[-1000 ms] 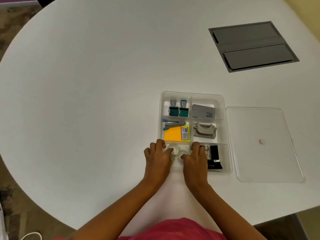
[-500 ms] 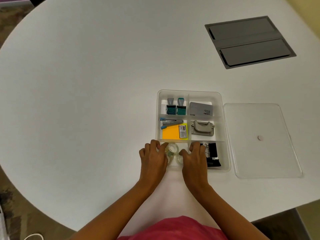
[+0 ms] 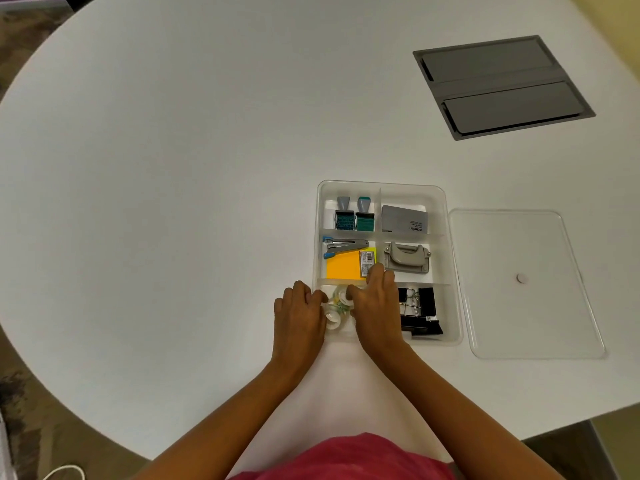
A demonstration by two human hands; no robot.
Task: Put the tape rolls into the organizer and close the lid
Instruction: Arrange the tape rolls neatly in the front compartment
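Several clear tape rolls [image 3: 337, 305] lie in the near left compartment of the clear plastic organizer [image 3: 446, 271]. My left hand [image 3: 298, 315] rests at the compartment's left edge with fingertips on the rolls. My right hand [image 3: 378, 306] covers the right side of the same compartment, fingers curled against the rolls and reaching to the divider above. The transparent lid [image 3: 526, 282] lies flat on the table to the right of the organizer, apart from it.
The organizer also holds two stamps [image 3: 353, 216], a grey box [image 3: 403, 220], a stapler [image 3: 343, 244], orange sticky notes [image 3: 344, 268], a hole punch [image 3: 407, 258] and black binder clips [image 3: 417, 308]. A grey cable hatch [image 3: 502, 86] is set into the white table [image 3: 173, 168] at far right.
Both hands stay at the tape compartment. My right hand has shifted left and forward over the rolls, uncovering the binder clips; my left hand has drawn slightly to the compartment's left edge.
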